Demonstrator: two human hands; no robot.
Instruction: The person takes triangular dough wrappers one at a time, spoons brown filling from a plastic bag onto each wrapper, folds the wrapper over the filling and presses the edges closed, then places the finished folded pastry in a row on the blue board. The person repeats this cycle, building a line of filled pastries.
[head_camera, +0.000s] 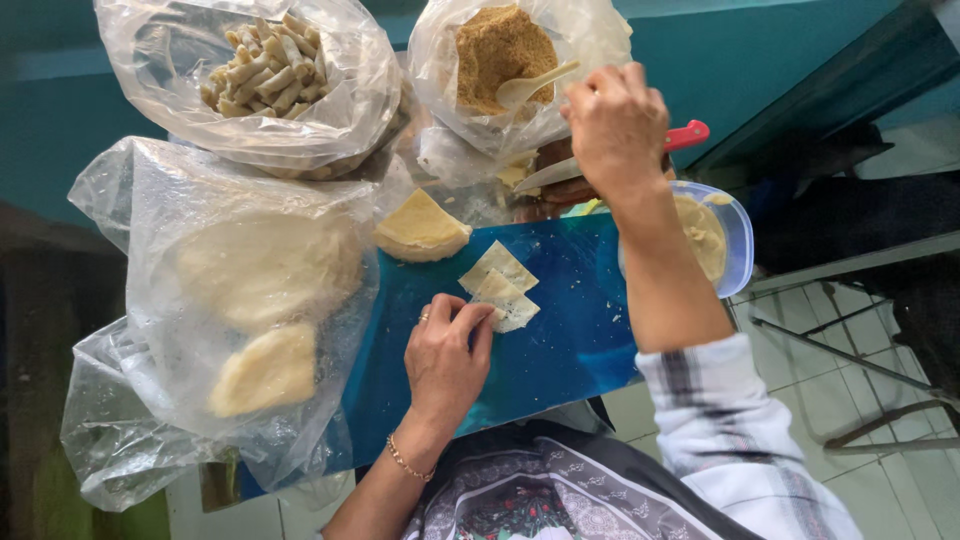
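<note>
1. Pressing down at the centre, the left hand (447, 357) lays flat, loosely spread fingertips on a small stack of pale square dough sheets (500, 285), thin and matte, fanned on the glossy blue board (560, 340).
2. Up at one o'clock, the right hand (615, 125) has its fingers curled around the handle of a pale plastic spoon (535, 88), whose bowl sits in coarse golden-brown crumbs (500, 45) inside a crinkled clear bag.
3. Just under that hand lies a knife (620, 155), grey blade, red handle, pointing towards nine o'clock.
4. At eleven o'clock, another clear bag holds short rolled sticks (265, 65), beige and ridged.
5. At nine o'clock, a big cloudy plastic bag (230, 290) covers soft rounded dough lumps; a wedge-shaped stack of yellowish sheets (420, 228) sits just beside the squares.
6. At three o'clock, a clear round tub (735, 235) of pale paste overhangs the table edge.
7. Open board shows from four to five o'clock, right of the left hand; the far side is crowded with bags.
</note>
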